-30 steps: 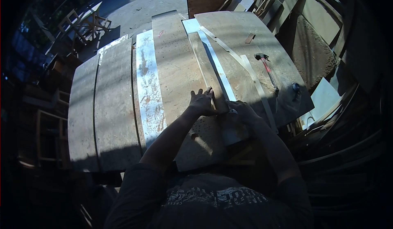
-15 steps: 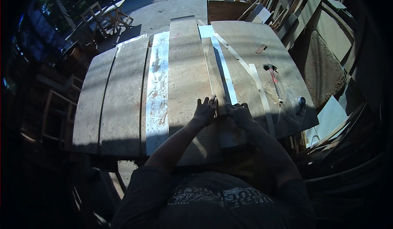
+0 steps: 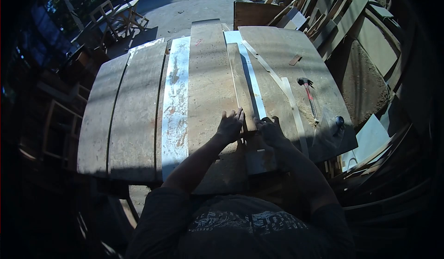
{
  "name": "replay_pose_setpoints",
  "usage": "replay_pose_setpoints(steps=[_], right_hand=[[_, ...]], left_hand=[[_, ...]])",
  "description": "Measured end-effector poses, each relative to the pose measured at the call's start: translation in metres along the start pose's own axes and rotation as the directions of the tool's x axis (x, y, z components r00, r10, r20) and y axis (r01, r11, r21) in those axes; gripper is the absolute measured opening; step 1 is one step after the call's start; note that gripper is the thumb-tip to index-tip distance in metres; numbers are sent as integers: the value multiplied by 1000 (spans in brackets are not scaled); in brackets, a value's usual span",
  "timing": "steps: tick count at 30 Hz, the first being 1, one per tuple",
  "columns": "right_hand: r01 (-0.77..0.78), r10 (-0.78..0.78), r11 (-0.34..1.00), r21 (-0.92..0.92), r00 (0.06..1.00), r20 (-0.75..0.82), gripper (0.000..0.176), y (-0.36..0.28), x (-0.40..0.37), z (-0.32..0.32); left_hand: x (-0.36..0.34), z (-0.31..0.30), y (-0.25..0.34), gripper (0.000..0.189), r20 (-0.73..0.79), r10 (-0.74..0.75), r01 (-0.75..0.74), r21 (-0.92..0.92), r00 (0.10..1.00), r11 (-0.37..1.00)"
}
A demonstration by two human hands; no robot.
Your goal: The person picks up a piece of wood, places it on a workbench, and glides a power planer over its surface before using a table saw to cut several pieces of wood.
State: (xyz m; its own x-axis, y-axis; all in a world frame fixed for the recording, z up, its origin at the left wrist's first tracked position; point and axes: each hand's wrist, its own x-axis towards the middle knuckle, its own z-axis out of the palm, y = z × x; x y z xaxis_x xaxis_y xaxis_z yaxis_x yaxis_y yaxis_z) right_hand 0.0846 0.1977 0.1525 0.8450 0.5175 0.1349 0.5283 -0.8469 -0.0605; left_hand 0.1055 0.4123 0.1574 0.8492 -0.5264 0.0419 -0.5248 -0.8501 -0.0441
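A narrow wooden board (image 3: 241, 81) lies lengthwise on the plank worktable (image 3: 210, 74), its near end between my hands. My left hand (image 3: 230, 125) is at the board's left edge, with fingers apart and fingertips touching it. On the right edge rests my right hand (image 3: 269, 130), its fingers bent around the near corner; its thumb side touches the wood. A pale blue-white strip (image 3: 252, 78) shows beside the board's right side. Thin light wood strips (image 3: 295, 111) lie to the right of it, and a claw hammer (image 3: 309, 97) with a red and black handle lies beyond them.
A whitish weathered plank (image 3: 175, 106) is set into the table's left half. A small brown piece (image 3: 295, 60) and a dark round object (image 3: 340, 120) lie on the right side. Wood scraps (image 3: 337, 27) lean at the right. A wooden frame stand (image 3: 120, 18) is at back left.
The view has shifted slightly. My hands remain at the near end of the board, in nearly the same pose.
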Motion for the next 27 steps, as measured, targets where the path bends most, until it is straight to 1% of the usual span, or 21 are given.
replay_pose_setpoints(steps=[2, 6, 7, 8, 11, 13, 14, 15, 16, 17, 20, 22, 23, 25, 26, 27], right_hand=[[-30, 25, 998, 59, 996, 89, 53, 1, 5, -1], [-39, 32, 995, 87, 996, 87, 51, 2, 10, -5], [-34, 28, 995, 91, 997, 66, 50, 3, 12, -4], [-30, 26, 995, 95, 999, 45, 50, 4, 13, -3], [-22, 18, 996, 86, 998, 52, 50, 8, 19, -1], [-36, 32, 996, 78, 998, 51, 50, 6, 23, -2], [-50, 47, 996, 70, 998, 48, 50, 6, 25, -2], [-51, 48, 996, 69, 998, 49, 50, 8, 26, 0], [-39, 38, 999, 36, 999, 24, 44, 10, 28, 4], [-29, 29, 1000, 4, 1000, 1, 39, 11, 30, 6], [-30, 30, 999, 14, 999, -20, 35, 14, 35, 10], [-22, 22, 1000, 13, 999, -30, 34, 15, 37, 9], [-12, 12, 1000, 10, 999, -40, 33, 16, 37, 9], [0, 1, 1000, 8, 999, -34, 32, 18, 40, 9], [15, -15, 1000, 6, 999, -29, 31, 19, 40, 10], [12, -12, 1000, 8, 1000, -28, 31, 21, 39, 10]], left_hand=[[2, 3, -2, 95, -12, -6, 6, -10, 1000, 1000], [8, 5, -7, 95, -32, 4, -2, 52, 999, 999], [9, 4, -8, 95, -37, 8, -5, 66, 999, 998], [10, 3, -9, 95, -35, 8, -6, 65, 999, 998], [12, 6, -12, 95, -44, 12, -10, 44, 999, 999], [17, 17, -16, 97, -118, 7, -2, 46, 993, 999], [18, 14, -16, 97, -119, 8, -3, 46, 993, 999], [19, 11, -17, 96, -87, 0, 3, 31, 996, 1000], [21, 8, -17, 94, -56, -9, 10, 17, 998, 1000], [23, 9, -19, 94, -56, -8, 9, 16, 998, 1000], [29, 8, -22, 96, -32, -20, 20, -10, 999, 1000], [31, 5, -23, 76, 26, -32, 31, 33, 999, 999], [32, 10, -24, 76, 30, -29, 28, 30, 999, 999], [36, 19, -29, 67, -18, -22, 22, 32, 1000, 999], [34, 12, -28, 62, 13, -19, 18, 56, 1000, 998], [32, 5, -25, 62, 16, -17, 16, 56, 1000, 998]])
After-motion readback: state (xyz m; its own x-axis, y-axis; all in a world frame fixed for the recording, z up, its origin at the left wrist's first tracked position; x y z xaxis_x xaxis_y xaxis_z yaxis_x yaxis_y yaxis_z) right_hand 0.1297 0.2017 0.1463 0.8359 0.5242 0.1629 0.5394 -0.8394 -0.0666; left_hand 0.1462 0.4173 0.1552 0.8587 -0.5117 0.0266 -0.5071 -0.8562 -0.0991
